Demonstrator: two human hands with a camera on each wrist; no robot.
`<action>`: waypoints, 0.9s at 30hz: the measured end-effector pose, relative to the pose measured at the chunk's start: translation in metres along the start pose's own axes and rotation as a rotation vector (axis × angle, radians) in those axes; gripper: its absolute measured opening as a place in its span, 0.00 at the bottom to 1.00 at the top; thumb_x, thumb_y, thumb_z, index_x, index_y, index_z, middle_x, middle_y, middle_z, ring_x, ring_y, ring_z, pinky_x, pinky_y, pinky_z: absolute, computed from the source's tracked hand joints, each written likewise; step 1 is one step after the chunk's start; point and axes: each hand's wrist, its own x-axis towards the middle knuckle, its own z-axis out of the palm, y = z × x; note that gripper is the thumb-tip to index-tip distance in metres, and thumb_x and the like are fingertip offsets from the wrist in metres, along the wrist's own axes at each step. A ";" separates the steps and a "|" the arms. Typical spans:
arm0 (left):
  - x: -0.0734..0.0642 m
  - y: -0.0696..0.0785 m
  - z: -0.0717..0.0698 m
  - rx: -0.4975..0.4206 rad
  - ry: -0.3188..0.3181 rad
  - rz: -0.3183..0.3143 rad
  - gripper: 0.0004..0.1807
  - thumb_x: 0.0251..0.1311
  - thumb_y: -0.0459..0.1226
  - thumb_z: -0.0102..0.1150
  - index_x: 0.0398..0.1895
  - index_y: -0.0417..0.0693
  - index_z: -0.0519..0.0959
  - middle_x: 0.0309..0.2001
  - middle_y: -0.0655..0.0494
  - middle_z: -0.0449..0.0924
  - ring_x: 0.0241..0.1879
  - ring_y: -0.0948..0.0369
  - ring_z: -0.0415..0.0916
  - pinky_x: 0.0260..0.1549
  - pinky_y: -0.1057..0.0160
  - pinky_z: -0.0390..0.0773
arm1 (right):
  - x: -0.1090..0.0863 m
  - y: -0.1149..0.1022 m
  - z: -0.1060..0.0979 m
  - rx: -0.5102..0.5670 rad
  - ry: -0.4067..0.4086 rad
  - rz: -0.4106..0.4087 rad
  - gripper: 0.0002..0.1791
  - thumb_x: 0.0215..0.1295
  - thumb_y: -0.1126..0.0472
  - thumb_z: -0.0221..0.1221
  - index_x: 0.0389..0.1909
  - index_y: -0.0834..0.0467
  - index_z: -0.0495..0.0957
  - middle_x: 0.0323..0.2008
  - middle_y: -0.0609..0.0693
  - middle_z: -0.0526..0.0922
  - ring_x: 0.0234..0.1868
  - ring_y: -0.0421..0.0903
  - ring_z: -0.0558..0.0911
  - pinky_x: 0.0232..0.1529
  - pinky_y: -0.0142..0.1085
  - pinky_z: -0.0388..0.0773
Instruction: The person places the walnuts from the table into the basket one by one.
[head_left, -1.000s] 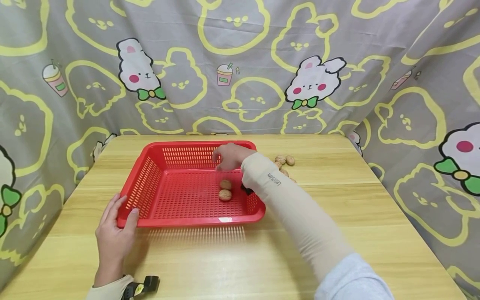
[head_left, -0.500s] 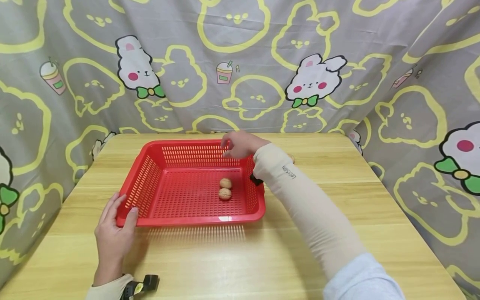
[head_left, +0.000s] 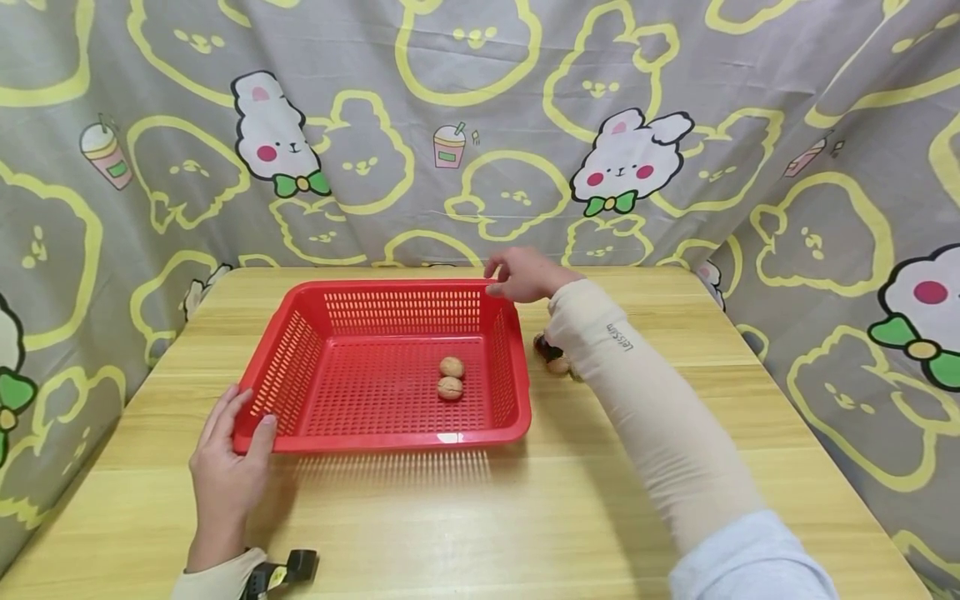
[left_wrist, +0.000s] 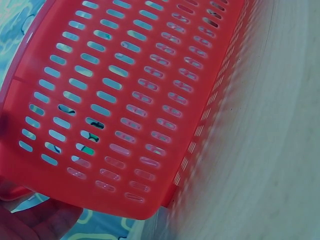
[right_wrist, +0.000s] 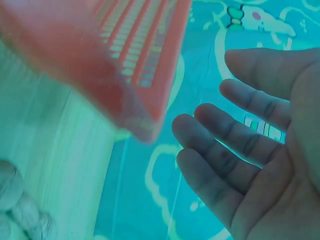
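A red slotted plastic basket [head_left: 382, 442] stands on the table, with two walnuts [head_left: 450, 388] inside on its right half. My left hand [head_left: 231, 467] holds the basket's near left corner, thumb on the rim and fingers along the outer side. In the left wrist view, part of that hand [left_wrist: 42, 220] shows below the basket wall [left_wrist: 125, 100]. My right hand [head_left: 525, 273] is raised at the basket's far right corner. The right wrist view shows this hand [right_wrist: 250, 145] with its fingers spread and nothing in the palm.
Loose walnuts [head_left: 558, 366] lie on the wooden table [head_left: 660, 333] right of the basket, partly hidden by my right wrist and sleeve; several walnuts [right_wrist: 20, 200] show in the right wrist view. A patterned curtain [head_left: 510, 108] surrounds the table's back and sides.
My right hand has moved from above the inside of the basket to the right, out to its far right corner. The left hand, the basket and the two walnuts in it stay put.
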 end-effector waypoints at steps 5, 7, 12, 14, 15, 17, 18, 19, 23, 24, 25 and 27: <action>0.000 0.001 -0.001 -0.012 0.001 0.004 0.24 0.63 0.36 0.59 0.62 0.38 0.73 0.68 0.47 0.65 0.63 0.43 0.65 0.50 0.81 0.62 | -0.005 0.023 -0.004 0.014 0.054 0.002 0.17 0.65 0.57 0.61 0.51 0.62 0.77 0.45 0.59 0.81 0.46 0.54 0.79 0.46 0.46 0.78; 0.000 0.001 -0.001 -0.020 0.002 0.009 0.24 0.62 0.36 0.59 0.61 0.37 0.74 0.68 0.47 0.65 0.63 0.43 0.65 0.49 0.83 0.62 | -0.007 0.034 -0.004 0.029 0.079 0.007 0.17 0.65 0.58 0.61 0.51 0.63 0.77 0.45 0.60 0.81 0.46 0.55 0.79 0.46 0.47 0.78; 0.000 0.001 -0.001 -0.029 -0.001 0.004 0.24 0.62 0.36 0.59 0.61 0.37 0.73 0.69 0.48 0.65 0.63 0.43 0.66 0.48 0.84 0.62 | -0.013 0.061 -0.001 0.064 0.118 0.043 0.18 0.66 0.58 0.60 0.52 0.65 0.76 0.45 0.62 0.80 0.47 0.57 0.78 0.49 0.49 0.77; 0.000 0.001 -0.001 -0.029 -0.004 0.001 0.24 0.62 0.36 0.59 0.62 0.37 0.73 0.69 0.48 0.65 0.63 0.43 0.66 0.47 0.84 0.62 | -0.015 0.072 0.002 0.060 0.132 0.059 0.18 0.66 0.59 0.59 0.53 0.65 0.75 0.45 0.63 0.80 0.47 0.57 0.78 0.50 0.50 0.76; 0.001 0.002 -0.001 -0.029 -0.004 0.001 0.24 0.62 0.36 0.59 0.62 0.37 0.73 0.69 0.48 0.65 0.63 0.43 0.66 0.47 0.84 0.62 | -0.016 0.077 0.004 0.060 0.138 0.068 0.18 0.66 0.59 0.59 0.53 0.65 0.75 0.45 0.63 0.80 0.47 0.58 0.78 0.50 0.50 0.76; 0.001 0.002 -0.001 -0.029 -0.005 0.001 0.24 0.62 0.36 0.59 0.62 0.37 0.73 0.69 0.48 0.65 0.63 0.43 0.66 0.46 0.84 0.62 | -0.019 0.087 0.008 0.052 0.150 0.086 0.19 0.66 0.59 0.58 0.53 0.65 0.75 0.45 0.64 0.79 0.47 0.58 0.78 0.50 0.51 0.75; 0.001 0.002 -0.001 -0.029 -0.005 0.002 0.24 0.62 0.35 0.60 0.62 0.37 0.73 0.69 0.48 0.65 0.63 0.43 0.66 0.46 0.84 0.62 | -0.019 0.093 0.011 0.052 0.155 0.102 0.19 0.66 0.59 0.58 0.53 0.65 0.75 0.44 0.64 0.79 0.46 0.58 0.77 0.49 0.50 0.75; 0.001 0.001 -0.001 -0.030 -0.006 0.001 0.24 0.62 0.35 0.59 0.62 0.37 0.73 0.69 0.48 0.65 0.62 0.43 0.66 0.46 0.84 0.62 | -0.020 0.098 0.013 0.052 0.157 0.115 0.19 0.66 0.58 0.58 0.54 0.65 0.74 0.45 0.63 0.79 0.46 0.57 0.77 0.48 0.50 0.76; 0.000 0.001 0.000 -0.021 -0.005 -0.004 0.24 0.63 0.36 0.59 0.62 0.38 0.73 0.69 0.49 0.64 0.63 0.44 0.66 0.48 0.84 0.62 | -0.024 0.114 0.022 0.060 0.158 0.161 0.19 0.67 0.59 0.57 0.54 0.66 0.74 0.44 0.64 0.78 0.45 0.58 0.77 0.47 0.50 0.76; 0.000 0.000 0.000 -0.020 -0.004 -0.003 0.24 0.63 0.36 0.59 0.62 0.38 0.73 0.69 0.48 0.65 0.63 0.44 0.66 0.49 0.84 0.62 | -0.025 0.117 0.024 0.058 0.159 0.173 0.19 0.67 0.59 0.57 0.54 0.66 0.74 0.44 0.64 0.78 0.44 0.58 0.78 0.47 0.50 0.76; 0.000 0.000 -0.001 -0.019 -0.002 -0.002 0.24 0.63 0.36 0.59 0.62 0.38 0.73 0.69 0.49 0.65 0.63 0.45 0.66 0.49 0.84 0.61 | -0.026 0.120 0.025 0.057 0.159 0.179 0.19 0.67 0.59 0.57 0.54 0.66 0.74 0.44 0.65 0.79 0.44 0.58 0.78 0.47 0.50 0.75; -0.001 0.000 -0.001 -0.018 0.001 0.003 0.24 0.63 0.36 0.59 0.62 0.38 0.73 0.69 0.48 0.65 0.64 0.45 0.65 0.50 0.84 0.61 | -0.027 0.126 0.029 0.049 0.164 0.189 0.19 0.67 0.59 0.56 0.54 0.66 0.74 0.44 0.65 0.79 0.45 0.59 0.78 0.47 0.51 0.75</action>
